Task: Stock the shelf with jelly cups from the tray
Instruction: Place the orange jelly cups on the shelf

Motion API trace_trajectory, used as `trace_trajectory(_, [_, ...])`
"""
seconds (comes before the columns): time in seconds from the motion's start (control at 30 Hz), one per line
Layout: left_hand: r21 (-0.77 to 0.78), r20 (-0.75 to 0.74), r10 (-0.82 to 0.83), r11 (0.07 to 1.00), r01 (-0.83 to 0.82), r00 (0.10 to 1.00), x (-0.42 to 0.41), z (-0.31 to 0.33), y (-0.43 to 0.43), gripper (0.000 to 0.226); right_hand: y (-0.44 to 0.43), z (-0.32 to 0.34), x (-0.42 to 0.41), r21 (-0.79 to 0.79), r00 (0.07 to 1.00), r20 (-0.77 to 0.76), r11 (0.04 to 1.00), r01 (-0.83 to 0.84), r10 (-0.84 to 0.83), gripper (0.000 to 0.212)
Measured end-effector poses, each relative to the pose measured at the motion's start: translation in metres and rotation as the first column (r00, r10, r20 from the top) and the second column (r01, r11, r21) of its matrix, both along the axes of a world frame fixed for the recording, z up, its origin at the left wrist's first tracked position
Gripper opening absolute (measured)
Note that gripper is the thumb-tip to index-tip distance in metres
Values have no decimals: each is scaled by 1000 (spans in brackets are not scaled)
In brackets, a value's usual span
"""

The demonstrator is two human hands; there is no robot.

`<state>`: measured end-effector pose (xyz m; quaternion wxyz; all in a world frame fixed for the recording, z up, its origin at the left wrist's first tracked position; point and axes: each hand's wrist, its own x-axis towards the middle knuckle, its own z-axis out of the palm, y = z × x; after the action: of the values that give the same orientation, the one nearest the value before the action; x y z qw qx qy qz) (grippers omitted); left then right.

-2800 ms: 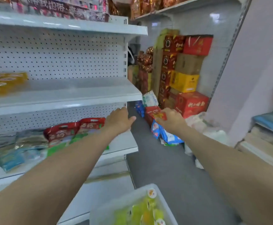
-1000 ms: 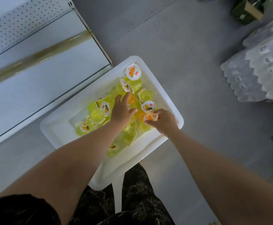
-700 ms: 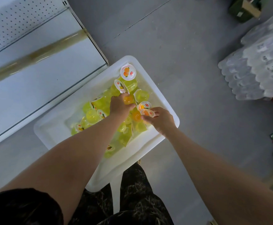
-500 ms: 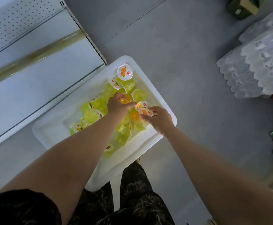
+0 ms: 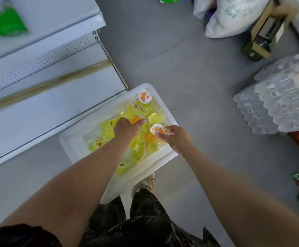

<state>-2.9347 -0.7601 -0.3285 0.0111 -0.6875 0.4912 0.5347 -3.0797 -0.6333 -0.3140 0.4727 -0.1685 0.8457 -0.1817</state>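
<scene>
White plastic is what I am working over: the tray [image 5: 68,141] sits low, just beside the foot of the shelf [image 5: 38,111], I judge so that each load of jelly cups [image 5: 107,133] has only a short trip up to a shelf board. The cups lie loose in the tray's middle, mostly yellow-green, tumbled at all angles, some lid-up and some on their sides, so I have to pick them out rather than scoop a neat row. My left hand [image 5: 127,128] is down in the heap with its fingers curled round an orange cup [image 5: 136,119] at the far side of the pile. My right hand [image 5: 176,138] is near the tray's right rim, thumb and fingertips pinching a lidded cup [image 5: 160,130] that faces up. A second lid shows just behind it, though I cannot tell whether that one is in the grip too. Using both hands at once looks like a way to carry more per trip. Off to the right, well apart on the grey floor [image 5: 189,68], stands a shrink-wrapped pack of bottles [image 5: 273,107].
</scene>
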Motion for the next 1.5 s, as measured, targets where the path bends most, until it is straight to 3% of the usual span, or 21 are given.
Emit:
trace_trajectory(0.13, [35, -122, 182, 983, -179, 976, 11, 49, 3, 54, -7, 38, 4, -90, 998, -26, 994, -56, 54, 50])
trace_trajectory(0.27, [118, -422, 319, 947, -297, 849, 30, 104, 1, 42, -27, 91, 7, -219, 986, -92, 963, -155, 138, 39])
trace_trajectory(0.47, [24, -642, 261, 947, -321, 721, 76, 204, -19, 25, -83, 186, 24, -435, 942, -259, 845, -311, 214, 41])
trace_trajectory(0.57, [-76, -708, 205, 930, -361, 676, 106, 260, -34, 29, -109, 244, 47, -540, 925, -292, 757, -368, 242, 35])
trace_trajectory(0.73, [-245, -758, 91, 877, -412, 646, 170, 350, -58, 34, -148, 338, 97, -639, 872, -401, 597, -485, 280, 45])
trace_trajectory(0.9, [-490, -648, -6, 769, -411, 761, 246, 425, -83, 40, -184, 423, 167, -694, 817, -513, 432, -575, 264, 42])
trace_trajectory(1.0, [-601, -536, 12, 696, -392, 844, 299, 462, -96, 39, -211, 461, 214, -704, 784, -563, 345, -621, 260, 56])
trace_trajectory(1.17, [-667, -388, 7, 688, -286, 922, 397, 511, -139, 42, -254, 507, 303, -700, 741, -603, 250, -669, 296, 47])
trace_trajectory(1.3, [-715, -170, -5, 689, -120, 985, 475, 543, -179, 39, -295, 521, 371, -719, 740, -580, 214, -662, 340, 52])
trace_trajectory(1.4, [-745, -43, -9, 667, -27, 999, 520, 565, -206, 43, -326, 528, 417, -707, 730, -578, 224, -671, 363, 49])
trace_trajectory(1.5, [-698, 200, -40, 696, 170, 979, 553, 581, -235, 34, -353, 530, 457, -705, 737, -561, 250, -664, 377, 47])
